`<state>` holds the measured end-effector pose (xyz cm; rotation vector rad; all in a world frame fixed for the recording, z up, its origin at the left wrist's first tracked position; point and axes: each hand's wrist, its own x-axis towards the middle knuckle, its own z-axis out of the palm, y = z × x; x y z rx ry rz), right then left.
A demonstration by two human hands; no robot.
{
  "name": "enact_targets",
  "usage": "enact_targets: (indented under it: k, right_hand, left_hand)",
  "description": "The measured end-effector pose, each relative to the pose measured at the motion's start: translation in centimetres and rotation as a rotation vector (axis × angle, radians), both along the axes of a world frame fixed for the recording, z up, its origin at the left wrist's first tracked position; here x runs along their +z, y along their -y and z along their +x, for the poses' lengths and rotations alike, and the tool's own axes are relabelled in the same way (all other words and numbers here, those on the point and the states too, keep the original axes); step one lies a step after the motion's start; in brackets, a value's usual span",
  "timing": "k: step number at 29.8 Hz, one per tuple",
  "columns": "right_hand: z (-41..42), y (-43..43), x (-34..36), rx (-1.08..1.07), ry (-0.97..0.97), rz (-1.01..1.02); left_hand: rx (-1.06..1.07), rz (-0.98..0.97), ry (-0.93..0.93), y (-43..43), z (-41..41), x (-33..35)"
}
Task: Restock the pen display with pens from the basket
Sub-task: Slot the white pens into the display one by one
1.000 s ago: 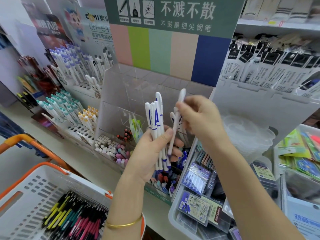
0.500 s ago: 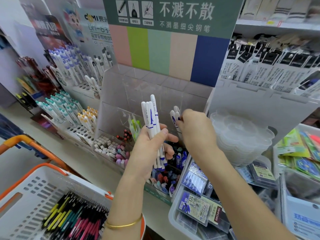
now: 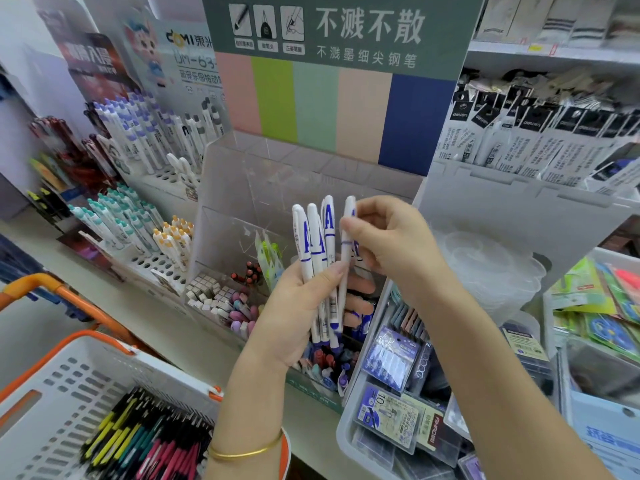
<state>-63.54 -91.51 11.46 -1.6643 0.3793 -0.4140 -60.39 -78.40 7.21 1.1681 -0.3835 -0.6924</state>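
Pen bundle [image 3: 317, 251] upright before clear display [image 3: 239, 188]; left hand [image 3: 291, 317] fingers wrapped round lower barrels. Right hand [image 3: 394, 244] fingers pinch single pen [image 3: 345, 252] below cap. Judged: light, stiff, smooth plastic, slip-prone. Take mid-barrel.

A dark green sign [image 3: 346, 29] with white Chinese characters tops a panel of pink, green, mint, peach and navy stripes [image 3: 311, 105]. Left of it stands a cartoon poster [image 3: 145, 46]. At the upper right, white packets with black header cards [image 3: 536, 140] hang in a row under a shelf [image 3: 554, 53]. Below them sits a stack of clear plastic cups [image 3: 485, 271]. A clear bin [image 3: 346, 407] on the pale counter [image 3: 156, 323] holds blue packaged refills [image 3: 391, 362], with bright green and yellow packets [image 3: 588, 299] further right.
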Motion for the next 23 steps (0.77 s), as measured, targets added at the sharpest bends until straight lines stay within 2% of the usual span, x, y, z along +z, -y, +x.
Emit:
enact_targets:
  k: [2,5,8,11,15,18,20,23]
  right_hand:
    - [0.0,0.5,0.4,-0.151,0.164,0.001]
    - [0.1,1.6,0.5,-0.381,0.365,-0.201]
    - [0.0,2.0,0.5,-0.480,0.438,-0.400]
    - [0.1,1.2,-0.4,-0.396,0.290,-0.641]
    - [0.2,0.3,-2.2,-0.322,-0.139,-1.054]
    - [0.4,0.1,-2.2,-0.275,-0.402,-1.211]
    - [0.2,0.0,-1.5,-0.296,-0.431,-1.200]
    - [-0.2,0.3,-0.8,-0.339,-0.163,-0.959]
  left_hand:
    - [0.052,0.038,-0.017,0.0,0.2,-0.1]
    - [0.130,0.113,0.023,-0.3,0.7,-0.5]
    - [0.155,0.164,0.083,-0.6,0.8,-0.8]
    - [0.145,0.172,0.108,-0.5,0.6,-0.8]
    - [0.127,0.164,0.102,-0.2,0.5,-0.6]
    - [0.118,0.164,0.134,-0.4,0.5,-0.6]
    - [0.103,0.155,0.137,-0.5,0.5,-0.6]
    - [0.064,0.127,0.124,-0.5,0.4,-0.3]
